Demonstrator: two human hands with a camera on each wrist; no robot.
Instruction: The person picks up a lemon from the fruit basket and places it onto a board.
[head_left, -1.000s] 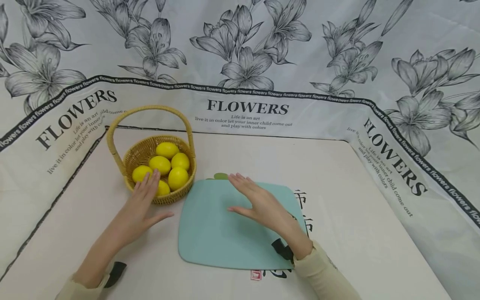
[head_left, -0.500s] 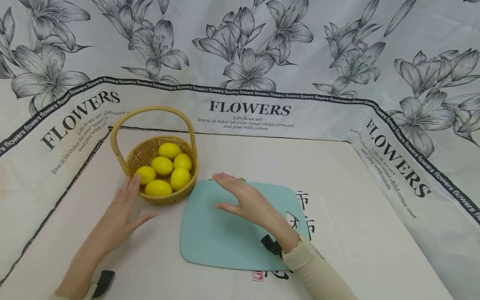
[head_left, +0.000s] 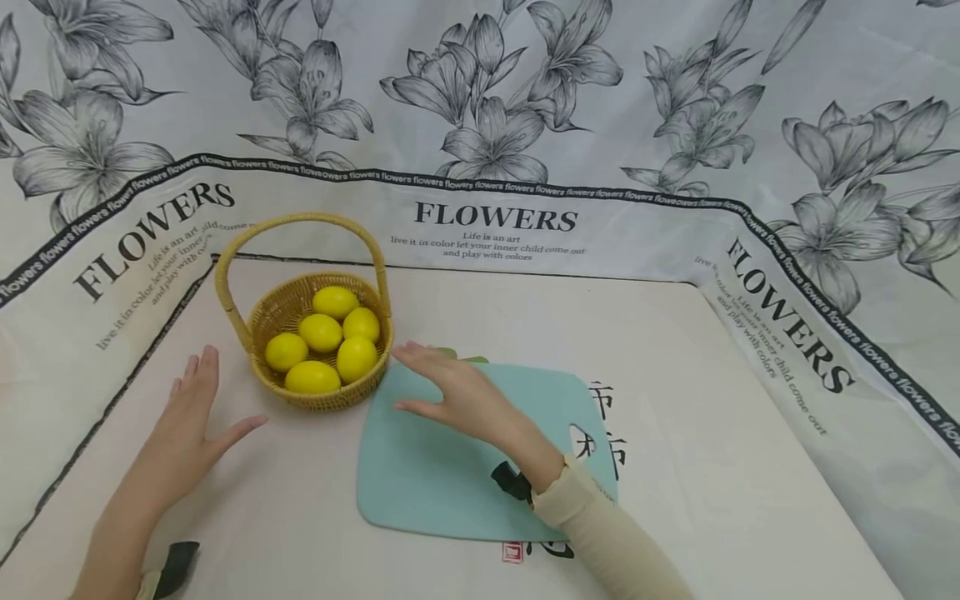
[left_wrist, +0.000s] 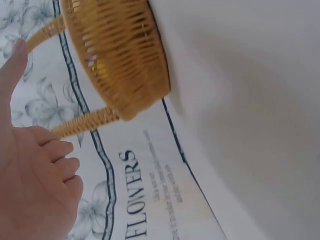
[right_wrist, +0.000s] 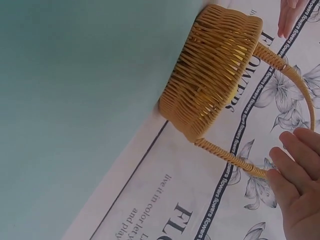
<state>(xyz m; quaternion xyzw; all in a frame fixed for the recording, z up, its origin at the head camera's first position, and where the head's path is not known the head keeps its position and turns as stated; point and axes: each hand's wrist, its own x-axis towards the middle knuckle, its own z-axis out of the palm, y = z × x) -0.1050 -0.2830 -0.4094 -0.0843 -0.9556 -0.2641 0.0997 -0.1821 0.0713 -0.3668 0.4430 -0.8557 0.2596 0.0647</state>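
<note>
Left fingers (head_left: 198, 385) and right fingers (head_left: 426, 362) hover outstretched — thumbs (head_left: 238, 430) spread.

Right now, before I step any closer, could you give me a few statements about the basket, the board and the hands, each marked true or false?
1. The basket shows six yellow fruits inside. True.
2. In the head view, the pale blue board lies left of the basket. False: it lies to the right of it.
3. The right grip is holding nothing. True.
4. The left grip is pinching one of the yellow fruits. False: it is empty, with its fingers extended.
5. The basket's handle arches above the yellow fruits. True.
6. The board is a full circle. False: it is roughly rectangular, with rounded corners.
</note>
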